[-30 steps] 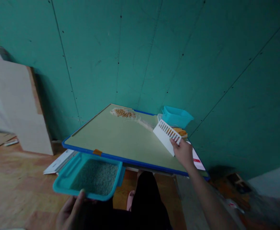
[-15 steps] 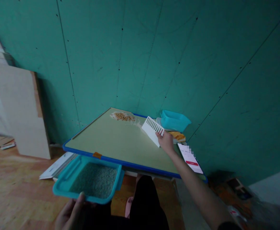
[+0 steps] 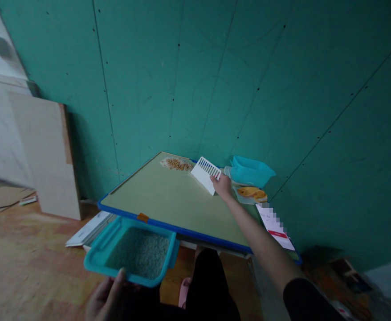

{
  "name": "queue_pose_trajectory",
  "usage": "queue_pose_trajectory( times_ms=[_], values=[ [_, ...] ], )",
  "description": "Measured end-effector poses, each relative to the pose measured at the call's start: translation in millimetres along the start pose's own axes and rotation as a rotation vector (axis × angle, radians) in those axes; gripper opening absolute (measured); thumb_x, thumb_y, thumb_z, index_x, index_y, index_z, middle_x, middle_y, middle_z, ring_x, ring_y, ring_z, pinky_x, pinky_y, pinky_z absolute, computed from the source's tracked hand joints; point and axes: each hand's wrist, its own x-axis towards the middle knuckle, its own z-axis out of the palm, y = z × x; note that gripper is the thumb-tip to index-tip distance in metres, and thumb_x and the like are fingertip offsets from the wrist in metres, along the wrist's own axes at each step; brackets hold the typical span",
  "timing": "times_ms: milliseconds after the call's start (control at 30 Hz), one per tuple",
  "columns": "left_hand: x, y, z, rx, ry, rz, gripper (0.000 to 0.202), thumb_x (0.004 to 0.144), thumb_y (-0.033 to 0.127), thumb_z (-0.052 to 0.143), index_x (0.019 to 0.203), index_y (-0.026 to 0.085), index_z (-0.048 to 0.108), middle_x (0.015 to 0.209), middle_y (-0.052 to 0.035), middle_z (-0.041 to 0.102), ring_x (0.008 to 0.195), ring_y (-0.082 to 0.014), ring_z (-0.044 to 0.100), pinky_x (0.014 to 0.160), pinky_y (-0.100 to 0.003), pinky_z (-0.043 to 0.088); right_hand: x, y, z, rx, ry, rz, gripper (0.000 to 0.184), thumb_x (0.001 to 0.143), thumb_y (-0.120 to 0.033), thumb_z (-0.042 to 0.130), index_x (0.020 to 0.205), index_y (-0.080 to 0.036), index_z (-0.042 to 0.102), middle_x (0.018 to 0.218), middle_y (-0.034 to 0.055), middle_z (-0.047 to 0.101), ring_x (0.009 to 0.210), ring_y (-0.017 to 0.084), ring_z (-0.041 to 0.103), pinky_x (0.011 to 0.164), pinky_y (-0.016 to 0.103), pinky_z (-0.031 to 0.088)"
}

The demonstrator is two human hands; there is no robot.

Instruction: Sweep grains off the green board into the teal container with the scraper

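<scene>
My right hand [image 3: 221, 184] grips a white slotted scraper [image 3: 205, 174] and holds it on the green board [image 3: 169, 200], just right of a small heap of yellow-brown beans [image 3: 178, 164] at the far corner. My left hand [image 3: 110, 296] holds a teal tray [image 3: 95, 260] filled with greenish grains [image 3: 138, 252] just below the board's blue front edge [image 3: 169, 228]; my thumb lies over its near rim.
A teal box [image 3: 250, 170] and a clear dish of yellow grains [image 3: 251, 193] stand at the board's right. A phone [image 3: 275, 225] lies on the right edge. The green wall stands close behind. A wooden panel [image 3: 42, 156] leans at left.
My right hand has pushed the scraper across the board from the right side toward the far corner, up to the beans. The tray has stayed under the front edge.
</scene>
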Motion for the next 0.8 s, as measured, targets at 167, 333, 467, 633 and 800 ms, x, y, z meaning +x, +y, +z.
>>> queue_pose_trajectory(
  times_ms=[167, 333, 467, 633, 800],
  values=[
    [3, -6, -2.0, -0.015, -0.007, -0.05, 0.043, 0.041, 0.059, 0.088, 0.054, 0.023, 0.068, 0.049, 0.0019, 0.067, 0.045, -0.0187, 0.059, 0.042, -0.026, 0.048, 19, -1, 13, 0.268, -0.05, 0.043, 0.015, 0.075, -0.026, 0.068, 0.084, -0.014, 0.071, 0.097, 0.0148, 0.074, 0.098, 0.027, 0.067, 0.082, 0.032, 0.047],
    [4, -15, -4.4, -0.044, 0.029, 0.007, 0.038, 0.056, 0.056, 0.084, 0.06, 0.023, 0.067, 0.052, 0.0033, 0.067, 0.048, -0.0166, 0.061, 0.045, -0.023, 0.047, 37, -4, 28, 0.469, -0.18, 0.12, 0.022, 0.07, -0.025, 0.072, 0.089, -0.014, 0.07, 0.085, 0.0084, 0.075, 0.078, 0.021, 0.068, 0.064, 0.028, 0.052],
    [13, -23, -13.0, -0.048, -0.028, -0.008, 0.038, 0.055, 0.054, 0.085, 0.062, 0.021, 0.067, 0.053, 0.0015, 0.067, 0.052, -0.0192, 0.065, 0.05, -0.025, 0.05, 43, -9, 35, 0.601, -0.3, 0.165, 0.032, 0.069, -0.029, 0.074, 0.097, -0.013, 0.069, 0.082, 0.0072, 0.074, 0.06, 0.017, 0.066, 0.05, 0.025, 0.05],
    [18, -30, -16.6, -0.093, -0.017, -0.004, 0.039, 0.058, 0.051, 0.085, 0.063, 0.018, 0.066, 0.053, 0.0002, 0.066, 0.053, -0.0187, 0.065, 0.047, -0.023, 0.048, 42, -10, 38, 0.696, -0.422, 0.201, 0.034, 0.068, -0.028, 0.076, 0.098, -0.013, 0.068, 0.08, 0.0066, 0.073, 0.058, 0.016, 0.065, 0.049, 0.025, 0.051],
    [15, -28, -9.8, -0.112, 0.052, 0.032, 0.041, 0.053, 0.05, 0.087, 0.065, 0.019, 0.064, 0.048, 0.0013, 0.063, 0.05, -0.0209, 0.064, 0.04, -0.024, 0.046, 31, -21, 42, 0.718, -0.51, 0.269, 0.023, 0.069, -0.025, 0.076, 0.086, -0.014, 0.066, 0.068, 0.0027, 0.07, 0.054, 0.015, 0.064, 0.045, 0.023, 0.05]
  ],
)
